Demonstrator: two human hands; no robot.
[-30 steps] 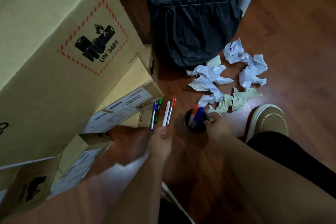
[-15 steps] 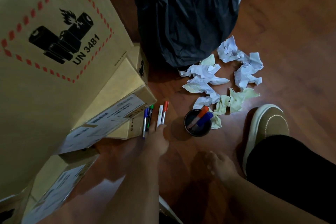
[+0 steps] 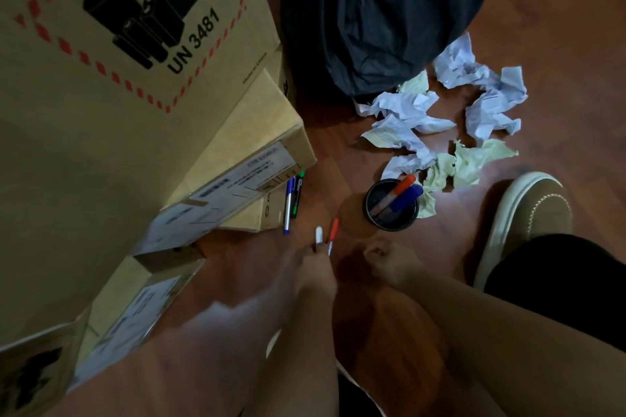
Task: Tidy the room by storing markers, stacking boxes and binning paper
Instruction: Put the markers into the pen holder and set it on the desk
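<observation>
Our left grip (image 3: 316,269) pinches two markers (image 3: 327,235), white- and orange-capped; our right grip (image 3: 389,261) hangs loosely curled, empty, near the cup (image 3: 391,210).

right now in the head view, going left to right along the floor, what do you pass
big battery-label box → blue marker → green marker → black cup holding markers → tan shoe

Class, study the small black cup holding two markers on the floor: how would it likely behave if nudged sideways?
The black cup looks small and light, so it would probably slide easily on the glossy wooden floor. The orange marker and blue marker lean over its rim, so it may tip.
</observation>
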